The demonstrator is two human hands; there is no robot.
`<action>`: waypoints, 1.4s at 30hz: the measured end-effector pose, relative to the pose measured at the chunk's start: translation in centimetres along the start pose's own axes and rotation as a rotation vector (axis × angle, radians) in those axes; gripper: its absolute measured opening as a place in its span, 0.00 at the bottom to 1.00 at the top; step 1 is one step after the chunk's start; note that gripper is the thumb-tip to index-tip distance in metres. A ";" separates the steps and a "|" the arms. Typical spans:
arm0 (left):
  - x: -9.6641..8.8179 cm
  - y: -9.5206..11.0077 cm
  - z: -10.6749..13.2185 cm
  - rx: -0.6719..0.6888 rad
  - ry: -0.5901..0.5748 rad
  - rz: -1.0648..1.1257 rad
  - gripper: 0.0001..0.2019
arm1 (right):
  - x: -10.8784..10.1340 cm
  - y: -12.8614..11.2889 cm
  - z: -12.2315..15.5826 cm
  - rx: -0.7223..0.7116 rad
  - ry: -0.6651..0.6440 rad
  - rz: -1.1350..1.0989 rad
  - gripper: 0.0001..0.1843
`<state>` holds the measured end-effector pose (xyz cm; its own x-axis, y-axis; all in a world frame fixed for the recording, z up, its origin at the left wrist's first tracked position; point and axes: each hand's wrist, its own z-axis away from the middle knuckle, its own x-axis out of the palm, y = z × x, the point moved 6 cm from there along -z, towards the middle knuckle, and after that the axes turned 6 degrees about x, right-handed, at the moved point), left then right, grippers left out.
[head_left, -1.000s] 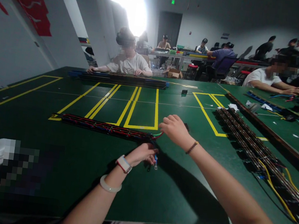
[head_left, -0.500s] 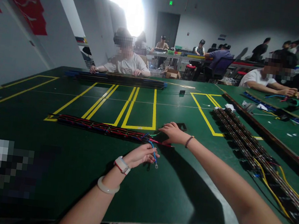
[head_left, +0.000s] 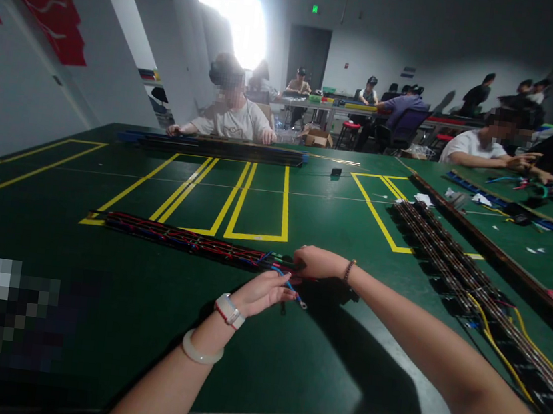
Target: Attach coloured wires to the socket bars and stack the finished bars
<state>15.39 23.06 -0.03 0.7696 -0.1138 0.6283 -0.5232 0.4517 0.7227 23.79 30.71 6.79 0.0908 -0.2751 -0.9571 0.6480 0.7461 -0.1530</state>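
Observation:
A long, narrow black assembly with red and blue wires along it lies on the green table, its right end near my hands. My left hand has a blue wire between thumb and fingers; a metal ring terminal tips that wire. Just above and right of it, my right hand is closed, fingers curled down, where a green wire leads into them. Its fingertips are partly hidden. A red wire end passes beneath the right hand.
Yellow tape outlines mark the green table. Several dark rod bundles with yellow cables lie to the right, beside a long brown bar. Across the table, a person sits behind another long assembly. Another person works at far right.
My right hand has come down and its fingers have curled closed near the wire ends. My left hand has shifted slightly right with the blue wire, whose terminal now points further right.

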 end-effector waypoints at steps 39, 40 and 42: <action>0.8 -0.9 0.3 -0.035 0.064 0.057 0.06 | -0.6 -0.5 0.6 -0.199 0.132 0.306 0.12; 0.7 -0.9 0.3 -0.040 0.055 0.062 0.06 | -0.7 -0.7 0.1 -0.230 0.162 0.383 0.10; 0.6 -1.0 0.1 -0.046 0.047 0.060 0.06 | -0.7 -1.0 -0.8 -0.292 0.208 0.504 0.09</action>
<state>16.32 22.45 -0.36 0.7545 -0.0438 0.6549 -0.5522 0.4969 0.6694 22.48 30.69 7.45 0.1634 0.2564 -0.9526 0.3270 0.8970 0.2975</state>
